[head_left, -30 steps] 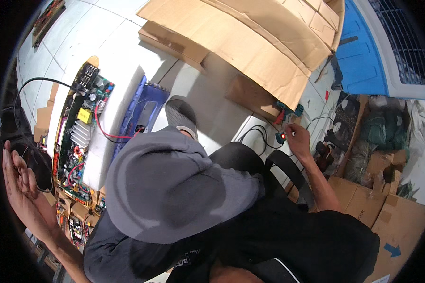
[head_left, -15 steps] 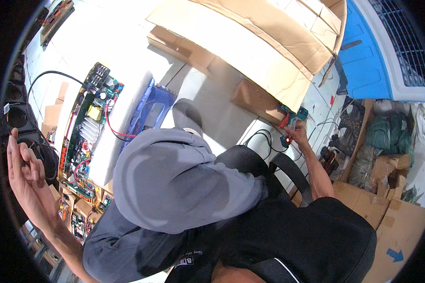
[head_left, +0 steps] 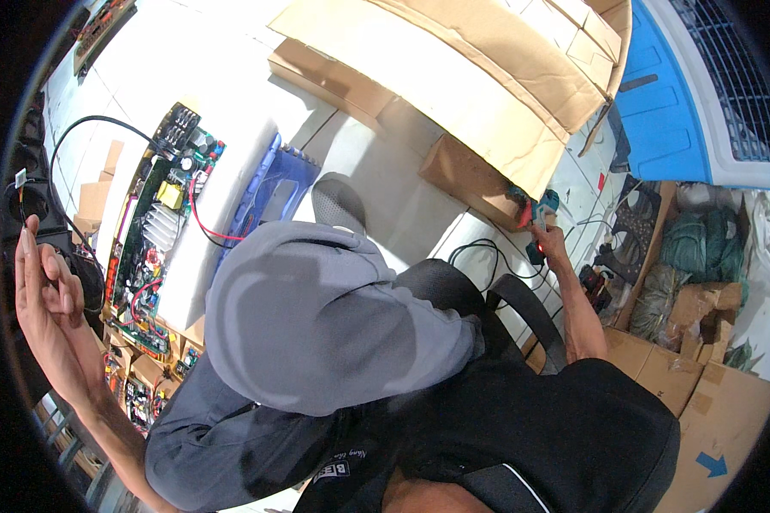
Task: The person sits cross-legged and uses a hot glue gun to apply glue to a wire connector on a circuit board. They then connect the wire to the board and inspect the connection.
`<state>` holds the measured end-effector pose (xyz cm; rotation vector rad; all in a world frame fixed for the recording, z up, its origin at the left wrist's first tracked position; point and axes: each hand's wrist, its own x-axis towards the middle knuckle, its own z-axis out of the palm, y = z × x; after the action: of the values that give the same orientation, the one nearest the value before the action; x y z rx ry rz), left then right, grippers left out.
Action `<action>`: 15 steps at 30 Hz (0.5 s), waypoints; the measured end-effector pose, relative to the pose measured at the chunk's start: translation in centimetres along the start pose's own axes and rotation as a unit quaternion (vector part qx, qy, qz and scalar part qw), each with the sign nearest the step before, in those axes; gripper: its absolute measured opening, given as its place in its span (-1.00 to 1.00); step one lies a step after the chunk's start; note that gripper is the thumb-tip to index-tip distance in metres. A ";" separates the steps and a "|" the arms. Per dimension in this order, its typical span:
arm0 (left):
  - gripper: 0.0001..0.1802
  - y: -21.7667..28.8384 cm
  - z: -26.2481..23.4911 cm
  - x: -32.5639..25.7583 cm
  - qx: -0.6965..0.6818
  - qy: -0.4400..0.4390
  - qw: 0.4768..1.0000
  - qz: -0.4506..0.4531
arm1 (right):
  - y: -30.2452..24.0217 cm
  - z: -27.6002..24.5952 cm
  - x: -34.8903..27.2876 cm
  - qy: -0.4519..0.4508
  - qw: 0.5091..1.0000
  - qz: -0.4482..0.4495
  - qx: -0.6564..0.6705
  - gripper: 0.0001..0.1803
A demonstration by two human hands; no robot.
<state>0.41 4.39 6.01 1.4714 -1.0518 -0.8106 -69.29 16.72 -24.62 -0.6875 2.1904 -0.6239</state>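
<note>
At the far left my left hand (head_left: 53,295) is raised with the fingers partly curled, pinching a thin wire whose white connector (head_left: 21,178) sticks up past the fingertips. Behind that hand lie black panels (head_left: 47,231) with round openings. My right hand (head_left: 552,244) is wrapped round a teal and black cordless drill (head_left: 549,202) beside the big carton, its red light showing; the carton's flap partly hides its front end. Between my hands, a long green circuit board (head_left: 158,222) with red and black wires stands on white foam (head_left: 231,205).
A large open cardboard carton (head_left: 453,77) fills the far middle. A blue plastic bin (head_left: 287,184) stands beside the foam. Black cables (head_left: 488,250) loop on the tiled floor near the drill. A blue and white crate (head_left: 659,94) and a box of bagged items (head_left: 697,239) are at right.
The drill has turned and shifted slightly right in my right hand. My left hand has risen a little, and the white connector has moved up with it.
</note>
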 end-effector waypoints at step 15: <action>-0.56 0.0 -0.2 -0.3 0.000 -0.014 1.000 0.027 | -0.3 -1.7 -3.3 0.129 0.985 -0.108 -0.030 -0.61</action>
<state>0.43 4.77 6.03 1.4291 -1.1085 -0.7943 -68.62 18.97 -21.75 -0.9300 2.3991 -0.7976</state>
